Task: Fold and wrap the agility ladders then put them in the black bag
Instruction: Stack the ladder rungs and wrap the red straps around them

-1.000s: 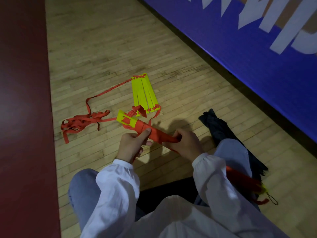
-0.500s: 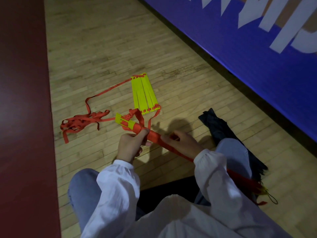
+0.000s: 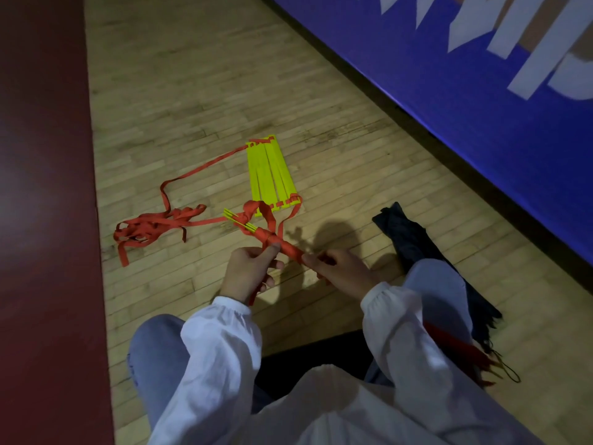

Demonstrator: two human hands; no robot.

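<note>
I hold a bundle of yellow rungs wrapped in red strap above the wooden floor. My left hand pinches the red strap at the bundle's middle, and a strap end hangs below that hand. My right hand grips the bundle's near end. A second stack of yellow rungs lies flat on the floor beyond. A tangle of loose red strap trails to its left. The black bag lies crumpled on the floor to the right, beside my knee.
A blue padded wall with white lettering runs along the right. A dark red floor band borders the left. Another red wrapped bundle with a black cord shows behind my right sleeve.
The bundle has turned so its yellow rung ends show edge-on. A red strap loop now crosses over its far end. My left hand has moved up along the strap.
</note>
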